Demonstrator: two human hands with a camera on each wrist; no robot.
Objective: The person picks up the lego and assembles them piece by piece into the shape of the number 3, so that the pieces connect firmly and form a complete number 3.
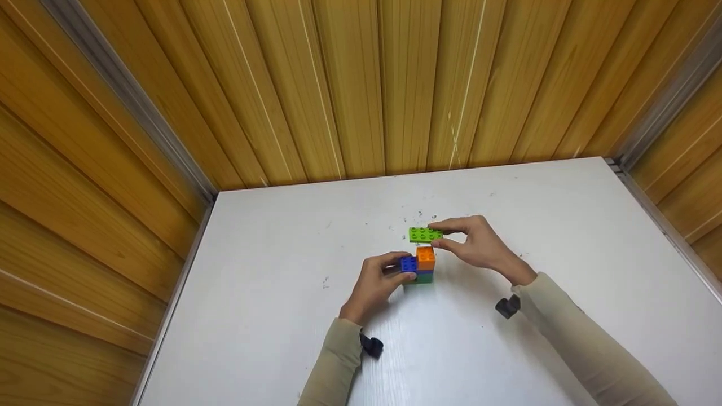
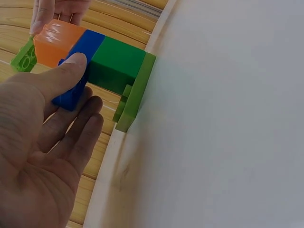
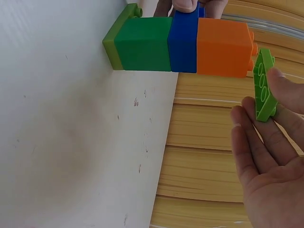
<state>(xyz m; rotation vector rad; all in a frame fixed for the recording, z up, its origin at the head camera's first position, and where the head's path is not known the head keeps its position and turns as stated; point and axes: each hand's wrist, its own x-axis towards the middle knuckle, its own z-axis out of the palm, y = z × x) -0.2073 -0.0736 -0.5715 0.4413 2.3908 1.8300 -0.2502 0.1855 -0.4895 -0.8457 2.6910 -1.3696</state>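
Note:
A stack of bricks stands on the white table: a light green plate (image 2: 137, 95) at the bottom, a green brick (image 3: 144, 44), a flat blue brick (image 3: 183, 42) and an orange brick (image 1: 426, 257) on top. My left hand (image 1: 377, 282) pinches the blue brick's overhanging part between thumb and fingers. My right hand (image 1: 479, 242) holds a light green plate with studs up (image 1: 422, 234) between thumb and fingers. In the right wrist view this plate (image 3: 263, 85) is just above the orange brick's studs, tilted, with a small gap between them.
The white table (image 1: 271, 248) has small dark marks scattered on its surface. Wood-patterned panels (image 1: 355, 84) rise behind it and at both sides, with grey metal edging (image 1: 141, 96). Each wrist wears a black device (image 1: 507, 307).

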